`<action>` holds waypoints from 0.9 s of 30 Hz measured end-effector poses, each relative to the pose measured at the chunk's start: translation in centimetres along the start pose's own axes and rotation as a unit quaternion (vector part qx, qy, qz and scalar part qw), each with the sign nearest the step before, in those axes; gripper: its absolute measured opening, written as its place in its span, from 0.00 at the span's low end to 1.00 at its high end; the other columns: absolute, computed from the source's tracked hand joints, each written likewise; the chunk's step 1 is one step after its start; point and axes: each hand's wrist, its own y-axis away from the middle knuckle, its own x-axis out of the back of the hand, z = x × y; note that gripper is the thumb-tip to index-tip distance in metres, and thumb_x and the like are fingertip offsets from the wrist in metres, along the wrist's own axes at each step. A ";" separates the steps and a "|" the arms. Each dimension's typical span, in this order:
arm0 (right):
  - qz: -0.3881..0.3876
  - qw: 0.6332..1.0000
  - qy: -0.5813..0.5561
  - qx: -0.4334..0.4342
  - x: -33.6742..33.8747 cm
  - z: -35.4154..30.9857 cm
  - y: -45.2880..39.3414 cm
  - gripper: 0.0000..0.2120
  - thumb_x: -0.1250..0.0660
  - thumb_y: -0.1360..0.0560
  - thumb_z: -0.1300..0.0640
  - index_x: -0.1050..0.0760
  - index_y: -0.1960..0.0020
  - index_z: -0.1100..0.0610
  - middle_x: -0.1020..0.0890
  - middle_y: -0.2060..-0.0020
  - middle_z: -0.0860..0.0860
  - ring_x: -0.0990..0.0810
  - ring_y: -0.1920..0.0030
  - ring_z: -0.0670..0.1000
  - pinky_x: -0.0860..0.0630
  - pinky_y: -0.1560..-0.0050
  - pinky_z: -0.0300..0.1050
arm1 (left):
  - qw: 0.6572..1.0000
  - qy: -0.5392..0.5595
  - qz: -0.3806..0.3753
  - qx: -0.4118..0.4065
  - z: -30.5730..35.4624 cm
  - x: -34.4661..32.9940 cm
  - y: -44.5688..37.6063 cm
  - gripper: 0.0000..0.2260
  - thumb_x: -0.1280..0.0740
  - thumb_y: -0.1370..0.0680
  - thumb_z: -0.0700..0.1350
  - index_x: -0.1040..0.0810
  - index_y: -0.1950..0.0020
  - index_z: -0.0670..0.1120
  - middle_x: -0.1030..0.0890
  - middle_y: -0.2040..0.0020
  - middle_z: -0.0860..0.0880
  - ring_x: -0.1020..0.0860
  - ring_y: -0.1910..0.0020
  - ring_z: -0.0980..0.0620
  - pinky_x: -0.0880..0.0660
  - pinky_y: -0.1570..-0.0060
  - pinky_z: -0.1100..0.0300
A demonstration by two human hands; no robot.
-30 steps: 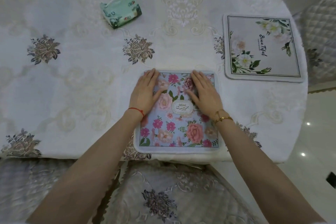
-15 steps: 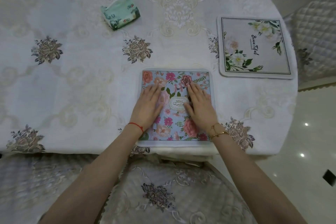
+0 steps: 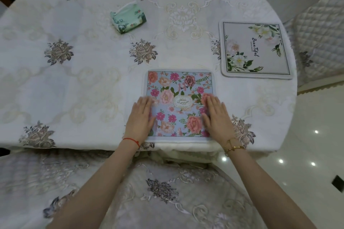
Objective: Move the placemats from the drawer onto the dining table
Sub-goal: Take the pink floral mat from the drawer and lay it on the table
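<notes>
- The blue floral placemat (image 3: 179,103) lies flat on the dining table (image 3: 93,83), square to the near edge, its near border just at the table's lip.
- The left hand (image 3: 141,119) lies flat on the placemat's left border, fingers straight and together, partly over the tablecloth; it grips nothing.
- The right hand (image 3: 216,117) lies flat on the placemat's right side in the same way, fingers straight and pointing away from the person; it grips nothing either.
- A second placemat, the white floral one (image 3: 256,50), rests flat further right and a little further back, near the table's right edge and well apart from the hands.
- A green pack of tissues (image 3: 128,18) sits toward the far left of the table's middle, away from both placemats.
- A chair with a quilted embroidered cover (image 3: 162,189) stands tucked in below the near edge, between the forearms.
- Step in hand, as I judge it: smoothing and squaring the blue placemat in front of this seat. The placing itself looks finished, since the placemat already lies flat on the cloth.
- The next move probably calls for lifting both palms straight up so the placemat does not drag toward the lip.
- The drawer is out of view, so whether more placemats remain there cannot be told.
</notes>
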 end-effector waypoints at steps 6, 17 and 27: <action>-0.020 0.999 -0.016 0.025 -2.9 -4.6 2.4 0.31 0.51 0.19 0.43 0.56 0.22 0.55 0.53 0.22 0.49 0.59 0.23 0.48 0.56 0.23 0.49 | 0.997 0.010 -0.055 -0.056 3.9 -1.9 3.0 0.29 0.46 0.18 0.55 0.51 0.22 0.45 0.49 0.21 0.47 0.53 0.22 0.51 0.55 0.24 0.54; -0.024 0.999 0.029 -0.015 -1.9 1.5 7.3 0.32 0.61 0.20 0.39 0.58 0.22 0.55 0.55 0.23 0.49 0.58 0.23 0.48 0.58 0.24 0.48 | 0.999 -0.017 -0.044 0.016 1.0 -1.5 6.1 0.33 0.46 0.20 0.59 0.56 0.22 0.46 0.51 0.21 0.48 0.52 0.22 0.51 0.53 0.24 0.54; 0.091 0.992 -0.078 -0.036 2.2 2.9 13.3 0.20 0.41 0.19 0.56 0.33 0.29 0.60 0.29 0.31 0.56 0.34 0.29 0.55 0.42 0.28 0.48 | 0.999 0.014 0.034 -0.010 5.5 2.4 10.2 0.20 0.36 0.22 0.47 0.30 0.31 0.43 0.25 0.34 0.44 0.26 0.37 0.44 0.29 0.35 0.49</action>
